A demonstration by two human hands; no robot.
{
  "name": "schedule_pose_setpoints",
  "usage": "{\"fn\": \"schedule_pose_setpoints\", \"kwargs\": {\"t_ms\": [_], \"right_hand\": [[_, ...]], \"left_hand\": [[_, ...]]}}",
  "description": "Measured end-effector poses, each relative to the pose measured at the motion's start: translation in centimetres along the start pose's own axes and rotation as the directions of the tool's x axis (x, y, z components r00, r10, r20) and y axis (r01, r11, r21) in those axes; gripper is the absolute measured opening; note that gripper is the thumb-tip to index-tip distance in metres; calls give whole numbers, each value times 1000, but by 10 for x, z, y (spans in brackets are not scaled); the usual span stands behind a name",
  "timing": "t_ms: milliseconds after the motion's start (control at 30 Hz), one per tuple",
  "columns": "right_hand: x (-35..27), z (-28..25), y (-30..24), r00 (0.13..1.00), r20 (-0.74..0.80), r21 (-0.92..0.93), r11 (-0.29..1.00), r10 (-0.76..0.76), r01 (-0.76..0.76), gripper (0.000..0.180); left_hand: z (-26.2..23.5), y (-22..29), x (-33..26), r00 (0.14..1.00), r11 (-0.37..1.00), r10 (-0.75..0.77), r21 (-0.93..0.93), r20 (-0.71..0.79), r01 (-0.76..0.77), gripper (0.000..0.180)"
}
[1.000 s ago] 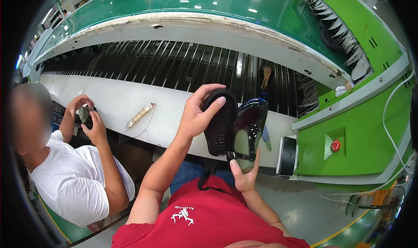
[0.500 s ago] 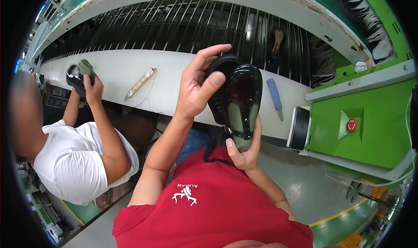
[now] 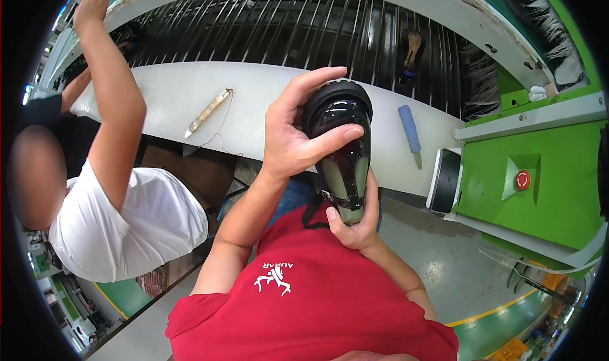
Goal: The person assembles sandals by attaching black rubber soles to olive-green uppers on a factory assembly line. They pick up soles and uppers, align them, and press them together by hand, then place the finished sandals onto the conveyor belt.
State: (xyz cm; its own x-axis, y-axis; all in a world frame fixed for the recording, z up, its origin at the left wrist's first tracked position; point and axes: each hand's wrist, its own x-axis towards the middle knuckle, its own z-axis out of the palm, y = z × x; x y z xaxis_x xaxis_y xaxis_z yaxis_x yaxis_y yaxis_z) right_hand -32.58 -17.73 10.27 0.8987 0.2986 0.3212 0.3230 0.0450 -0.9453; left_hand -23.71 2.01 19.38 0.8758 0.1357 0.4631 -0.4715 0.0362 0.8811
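Observation:
A glossy black shoe with a buckled strap point(image 3: 346, 148) is held upright in front of me, its toe pointing away over the white ledge. A green shoe last point(image 3: 353, 215) fills it and shows at the opening and the heel. Around the toe runs a thick black ridged sole point(image 3: 342, 89). My left hand point(image 3: 295, 129) grips the toe end, its thumb across the upper and its fingers curled over the sole's far edge. At the heel, my right hand point(image 3: 356, 233) is closed round the last and the shoe; its underside is hidden.
On the white ledge point(image 3: 247, 117) lie a tape-wrapped tool with a thread point(image 3: 208, 113) and a blue-handled knife point(image 3: 410, 129). Beyond are black rollers point(image 3: 304, 31) carrying another shoe point(image 3: 412, 50). At right stands a green machine point(image 3: 495, 215) with a red button; a co-worker point(image 3: 127, 215) sits at left.
The sole, held beside the shoe before, now lies against its underside at the toe. My left thumb has moved onto the upper. The co-worker's arm is raised, and the shoe there is out of sight.

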Motion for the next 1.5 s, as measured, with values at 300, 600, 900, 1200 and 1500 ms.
{"fn": "schedule_pose_setpoints", "kwargs": {"t_ms": [300, 600, 900, 1200, 1500], "right_hand": [[-5, -2, 1, 997, -1, 60, 995, 74, -74, 102], [-2, -4, 1, 999, -8, -4, 999, 31, -31, 101], [11, -24, 8, 918, -66, -563, 774, -391, 289, 105], [30, -50, 1, 829, -48, -781, 539, -556, 316, 96], [37, -62, -6, 875, 8, -726, 599, -485, 339, 103]], "left_hand": [[-1, -2, -1, 1000, 999, 29, 19, -6, -29, 69], [-1, -3, -5, 999, 999, 34, 20, 1, -34, 69], [-17, -1, -1, 955, 971, 226, 33, 193, -236, 61], [11, 35, -9, 983, 972, 0, 230, 184, -44, 37], [-9, 35, 3, 954, 992, -101, 104, 282, 75, 65]]}}
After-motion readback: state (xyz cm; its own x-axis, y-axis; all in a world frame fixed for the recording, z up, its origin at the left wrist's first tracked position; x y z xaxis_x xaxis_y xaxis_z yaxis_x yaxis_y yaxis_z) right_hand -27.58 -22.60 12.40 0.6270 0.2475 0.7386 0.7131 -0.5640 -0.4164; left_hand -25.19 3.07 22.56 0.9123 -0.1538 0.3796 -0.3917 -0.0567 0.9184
